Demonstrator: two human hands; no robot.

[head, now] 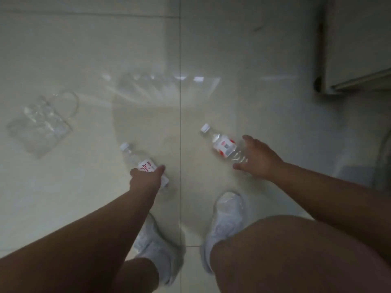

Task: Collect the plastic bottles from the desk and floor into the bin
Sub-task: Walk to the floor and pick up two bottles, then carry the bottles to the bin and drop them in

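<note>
bare knee and both forearms fill the near edge, w/ white shoes planted on the pale tiled floor. person is bent low, going for two bottles at once.

left grip is wrapped over the left bottle at its label, thumb one side, fingers the other, looks clamped on. bottle lies on its side on the floor, cap pointing away + left. right grip is spread, not yet closed: fingers above and thumb below the clear base end of the right bottle, touching or v. near, can't tell which. that one also lies flat, cap up-left, just right of the tile joint.

to do it well imo: close the right grip round the ribbed body, not the very end, since thin plastic prob squashes + slips out of a fingertip pinch. lift both level, then stand. bin isn't in view, so it needs finding.

both bottles: small, clear, white caps on, white labels w/ red print, look empty or near it. clear bag lies well off to the left; cabinet corner top right.
</note>
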